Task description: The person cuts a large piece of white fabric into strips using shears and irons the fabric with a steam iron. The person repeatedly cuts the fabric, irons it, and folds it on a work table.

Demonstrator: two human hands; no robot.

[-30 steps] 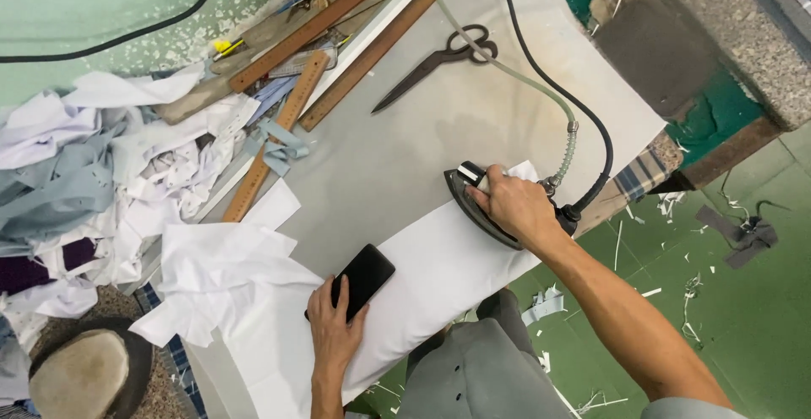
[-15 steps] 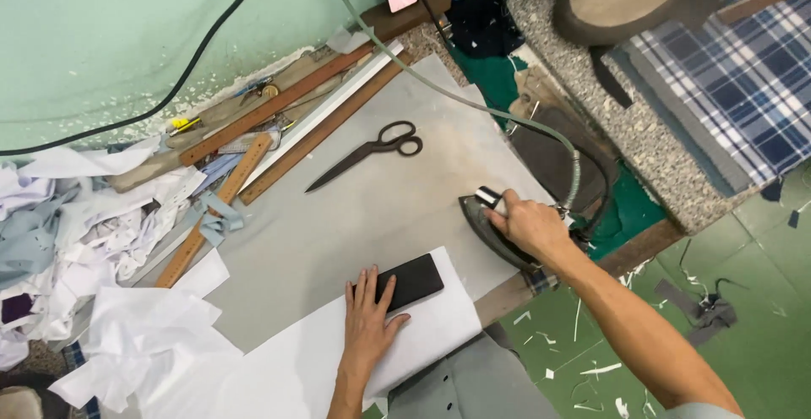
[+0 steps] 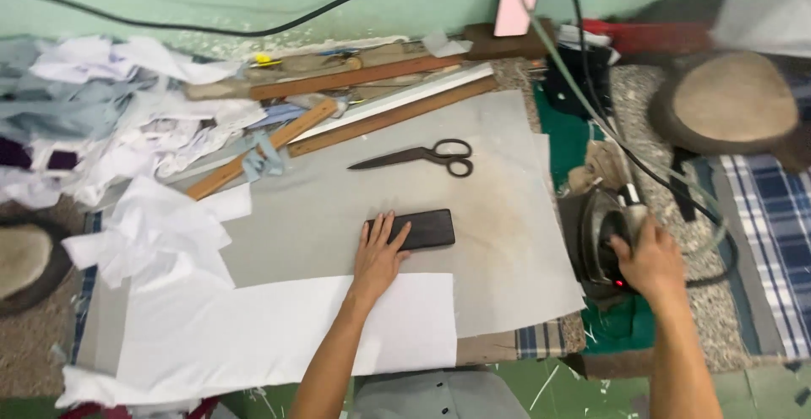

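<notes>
Shifted off the white cloth [image 3: 279, 334], the iron [image 3: 604, 246] now sits right of the grey pad [image 3: 498, 242], right hand [image 3: 650, 263] clasping its handle. Left hand [image 3: 378, 254] lies flat, fingers spread, on the dark block [image 3: 418, 229], long axis left-right, below the scissors [image 3: 418, 157].

Around you: workshop clutter on a cloth-covered table [image 3: 507, 242].
You have black scissors [image 3: 422, 157] lying flat on the grey cloth, wooden rulers [image 3: 338, 102] angled behind them, a heap of white and grey fabric scraps [image 3: 127, 123] at far left, a white sheet [image 3: 279, 330] at the near edge, and a blue checked cloth [image 3: 773, 216] at right.
</notes>
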